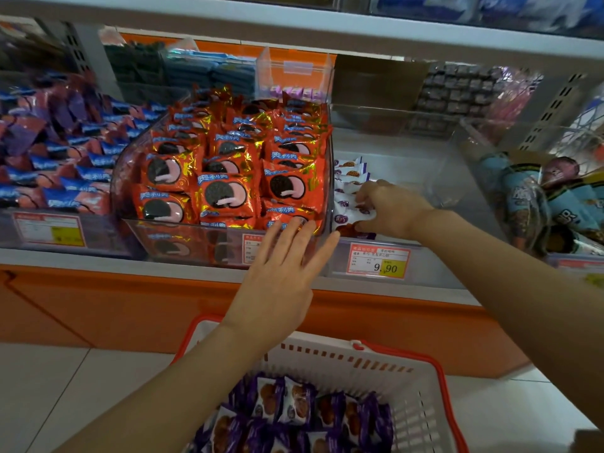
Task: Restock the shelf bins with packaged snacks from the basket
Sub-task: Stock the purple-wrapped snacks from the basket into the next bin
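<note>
Snacks are being moved from a basket up to a shelf. The yellow price tag is used here as the marker for every place.

Just above the tag, a clear bin is seen, and it is mostly bare inside. A few purple packs are stood in a row at its left side, above and a little left of the tag, so that room is left for more.

The right hand is held just above the tag, inside the bin. Its fingers are curled round some of the purple packs, most likely so that they can be set neatly against the row.

The left hand is held to the left of the tag, with its fingers straight and spread wide. Nothing is held in it. Its fingertips are near the front wall of the bin of red cookie packs, up and left of the tag. Whether that wall is touched cannot be told. The hand is likely kept there for steadying.

Well below the tag, the basket is placed on the floor, close by for easy reaching. Many spare snacks are piled in it, so much of the job is judged to be left.
</note>
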